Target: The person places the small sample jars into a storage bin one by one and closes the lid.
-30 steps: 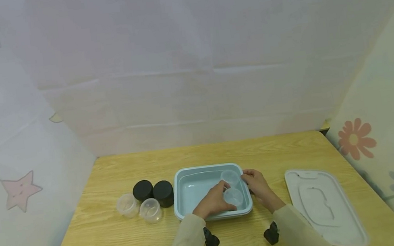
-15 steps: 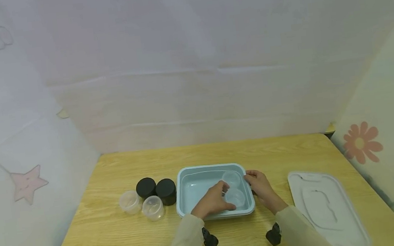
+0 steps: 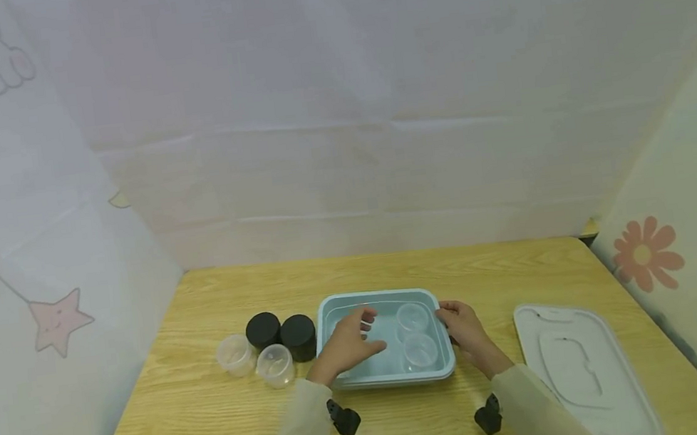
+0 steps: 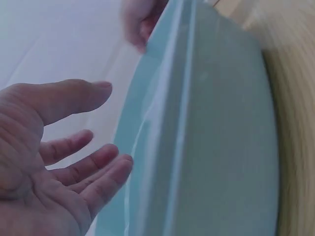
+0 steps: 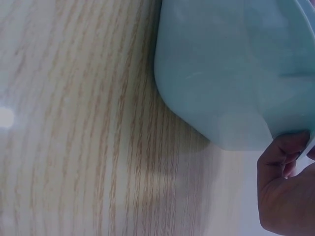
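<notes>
A pale blue rectangular plastic tub (image 3: 393,380) stands on the table. Two clear round cups lie inside at its right end, the far cup (image 3: 413,318) and the near cup (image 3: 420,350). My left hand (image 3: 346,345) hovers over the tub's left part, thumb and fingers spread apart with nothing between them. In the left wrist view its fingers (image 4: 101,164) show loosely bent beside the rim. At the right side, my right hand (image 3: 470,338) pinches the tub's rim; the right wrist view shows its fingers (image 5: 290,145) bent over the edge.
Left of the tub stand two black cylinders (image 3: 298,336), with two more clear cups (image 3: 275,364) in front and to the left. A whitish tray-shaped lid (image 3: 588,369) lies on the wooden table (image 3: 218,433) at the right. Cloth-covered walls (image 3: 344,175) surround the table.
My left hand has let go of the near clear cup and moved left, its fingers spreading. The right hand stays on the rim. The head view has shifted slightly.
</notes>
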`<control>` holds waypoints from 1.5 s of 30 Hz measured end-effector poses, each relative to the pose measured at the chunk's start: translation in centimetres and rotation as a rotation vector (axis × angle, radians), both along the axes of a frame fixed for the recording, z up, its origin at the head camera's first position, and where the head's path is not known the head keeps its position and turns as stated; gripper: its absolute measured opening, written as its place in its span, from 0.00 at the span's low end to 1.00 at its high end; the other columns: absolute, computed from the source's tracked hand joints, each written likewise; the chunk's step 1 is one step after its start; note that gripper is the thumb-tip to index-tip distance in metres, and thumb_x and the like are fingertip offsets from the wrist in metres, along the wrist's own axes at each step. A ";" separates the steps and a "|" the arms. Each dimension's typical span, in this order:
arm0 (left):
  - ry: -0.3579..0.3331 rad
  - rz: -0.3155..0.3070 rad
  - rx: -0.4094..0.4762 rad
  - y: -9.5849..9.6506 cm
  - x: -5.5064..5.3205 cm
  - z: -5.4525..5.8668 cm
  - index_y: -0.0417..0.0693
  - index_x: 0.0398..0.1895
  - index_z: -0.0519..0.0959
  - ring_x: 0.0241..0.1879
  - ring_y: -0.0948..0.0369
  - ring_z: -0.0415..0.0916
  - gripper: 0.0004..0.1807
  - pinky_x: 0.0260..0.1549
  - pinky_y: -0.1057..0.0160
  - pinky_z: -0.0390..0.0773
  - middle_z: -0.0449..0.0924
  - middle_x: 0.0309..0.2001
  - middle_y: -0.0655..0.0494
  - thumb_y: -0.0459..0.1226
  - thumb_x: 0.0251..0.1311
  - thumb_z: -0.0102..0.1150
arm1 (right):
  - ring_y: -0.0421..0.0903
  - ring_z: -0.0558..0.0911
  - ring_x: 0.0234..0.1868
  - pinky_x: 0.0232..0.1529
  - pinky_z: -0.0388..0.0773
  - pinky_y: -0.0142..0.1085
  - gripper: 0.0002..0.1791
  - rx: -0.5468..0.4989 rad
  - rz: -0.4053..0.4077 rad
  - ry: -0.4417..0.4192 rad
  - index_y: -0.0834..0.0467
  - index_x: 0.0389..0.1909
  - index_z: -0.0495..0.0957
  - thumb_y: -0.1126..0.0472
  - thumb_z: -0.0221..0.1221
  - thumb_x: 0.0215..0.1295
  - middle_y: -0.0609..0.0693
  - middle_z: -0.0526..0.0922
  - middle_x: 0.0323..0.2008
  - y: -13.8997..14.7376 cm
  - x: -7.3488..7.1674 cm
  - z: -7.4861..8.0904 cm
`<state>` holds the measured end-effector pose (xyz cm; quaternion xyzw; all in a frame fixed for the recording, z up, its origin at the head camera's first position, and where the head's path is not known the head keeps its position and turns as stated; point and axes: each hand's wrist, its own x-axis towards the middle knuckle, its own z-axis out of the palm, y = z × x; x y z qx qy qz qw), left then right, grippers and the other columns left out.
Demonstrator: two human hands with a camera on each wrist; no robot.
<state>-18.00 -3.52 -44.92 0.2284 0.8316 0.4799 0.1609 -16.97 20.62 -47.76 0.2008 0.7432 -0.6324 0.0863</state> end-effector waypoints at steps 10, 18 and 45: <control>0.046 0.217 0.029 -5.6 0.1 0.9 0.38 0.58 0.68 0.55 0.43 0.71 0.25 0.53 0.48 0.74 0.71 0.56 0.39 0.32 0.58 0.62 | 0.51 0.74 0.54 0.44 0.77 0.31 0.26 -0.009 0.010 -0.004 0.71 0.65 0.58 0.61 0.44 0.72 0.64 0.68 0.58 -0.1 0.1 0.0; 0.083 0.356 -0.043 -8.6 0.5 0.7 0.39 0.56 0.71 0.55 0.48 0.72 0.25 0.54 0.49 0.74 0.74 0.54 0.42 0.32 0.55 0.65 | 0.53 0.72 0.57 0.45 0.78 0.32 0.26 0.001 0.012 -0.026 0.71 0.65 0.56 0.61 0.44 0.72 0.65 0.66 0.59 0.0 0.1 0.0; 0.010 0.495 -0.065 -14.4 3.4 -0.9 0.36 0.61 0.66 0.56 0.46 0.67 0.31 0.57 0.46 0.70 0.68 0.57 0.38 0.37 0.55 0.66 | 0.47 0.75 0.50 0.40 0.77 0.29 0.25 0.025 0.024 -0.019 0.71 0.64 0.58 0.61 0.44 0.72 0.64 0.68 0.56 0.1 -0.3 0.1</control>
